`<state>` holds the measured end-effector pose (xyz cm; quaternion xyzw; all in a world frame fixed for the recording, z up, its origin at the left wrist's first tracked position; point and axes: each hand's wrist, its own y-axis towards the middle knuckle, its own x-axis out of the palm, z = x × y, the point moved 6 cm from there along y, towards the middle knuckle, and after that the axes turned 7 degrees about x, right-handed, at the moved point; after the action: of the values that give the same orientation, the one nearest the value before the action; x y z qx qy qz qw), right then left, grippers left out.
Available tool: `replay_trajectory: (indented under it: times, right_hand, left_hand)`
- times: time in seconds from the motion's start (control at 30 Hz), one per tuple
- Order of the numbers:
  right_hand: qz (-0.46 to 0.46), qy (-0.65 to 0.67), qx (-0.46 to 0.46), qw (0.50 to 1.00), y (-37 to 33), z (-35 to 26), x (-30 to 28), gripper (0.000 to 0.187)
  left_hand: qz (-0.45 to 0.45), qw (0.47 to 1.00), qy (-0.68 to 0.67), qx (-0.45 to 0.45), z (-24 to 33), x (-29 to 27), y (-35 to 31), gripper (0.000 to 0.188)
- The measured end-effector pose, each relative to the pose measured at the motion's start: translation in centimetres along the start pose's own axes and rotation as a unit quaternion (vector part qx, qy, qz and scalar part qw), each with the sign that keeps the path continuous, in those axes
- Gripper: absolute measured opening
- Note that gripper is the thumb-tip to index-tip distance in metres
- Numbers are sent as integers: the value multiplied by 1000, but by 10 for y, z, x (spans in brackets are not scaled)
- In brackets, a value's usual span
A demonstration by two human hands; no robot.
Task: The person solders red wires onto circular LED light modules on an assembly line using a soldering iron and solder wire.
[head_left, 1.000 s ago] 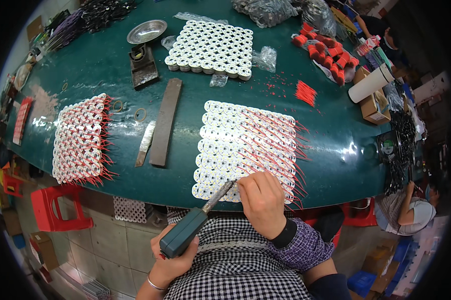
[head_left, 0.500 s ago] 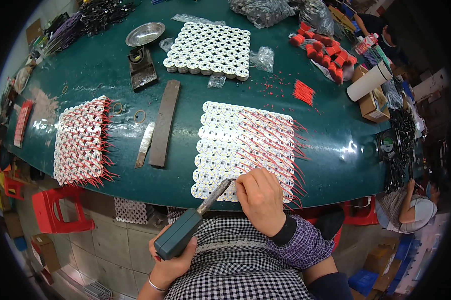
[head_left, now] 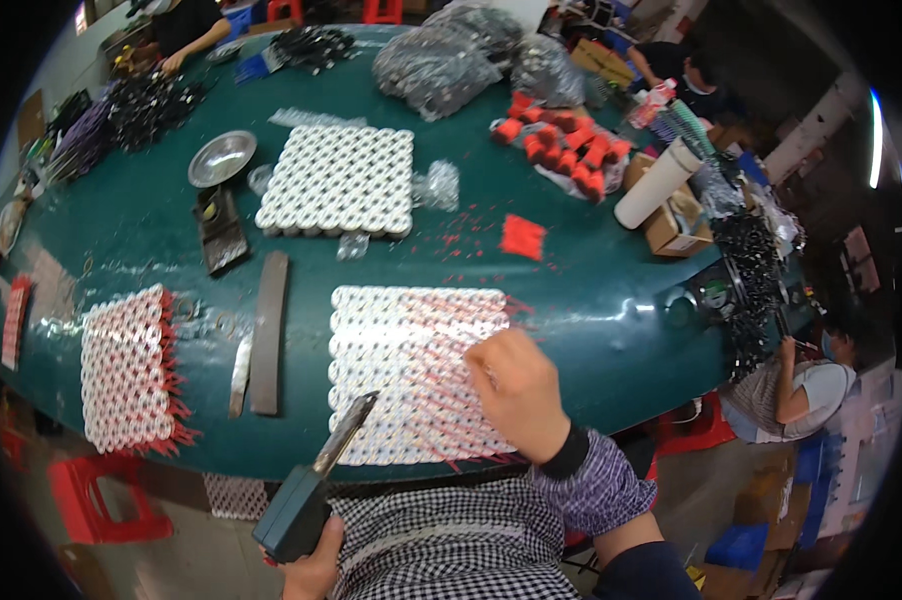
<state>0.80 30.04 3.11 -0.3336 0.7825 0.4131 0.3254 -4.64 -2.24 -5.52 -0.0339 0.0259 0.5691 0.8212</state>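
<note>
My left hand (head_left: 316,565) is closed around a soldering gun (head_left: 296,510) with a dark green-grey body. Its long metal tip slants up over the lower left of a panel of round white circuit boards (head_left: 366,340). Thin red wires (head_left: 436,350) lie across that panel's right half and stick out past its edge. My right hand (head_left: 526,390) is above the panel's right side, blurred, its fingers curled together. Whatever is between them, if anything, cannot be made out.
Left of the panel lie a grey bar (head_left: 269,335), a flat metal strip (head_left: 240,375) and another wired panel (head_left: 123,370). Farther off are stacked boards (head_left: 336,180), a metal bowl (head_left: 223,158), a soldering stand (head_left: 221,235), red wires (head_left: 523,237) and red bundles (head_left: 561,150). Other people sit around the table.
The view has shifted, so the table sits lower in it. My right hand has moved up and away from the soldering tip, toward the panel's right edge. The gun stays in my left hand.
</note>
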Motion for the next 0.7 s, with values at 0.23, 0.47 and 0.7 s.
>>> replay_trajectory:
  times: [0.23,0.47,0.7]
  right_hand:
    - [61,-249,14,966,68,151,7,8]
    - [75,-386,-58,918,84,161,41,7]
    - [88,-334,-32,938,86,158,29,6]
  left_hand:
    - [-32,998,13,52,10,14,21,26]
    - [-3,999,34,36,-3,7,15,30]
    - [-13,997,74,23,10,9,15,35]
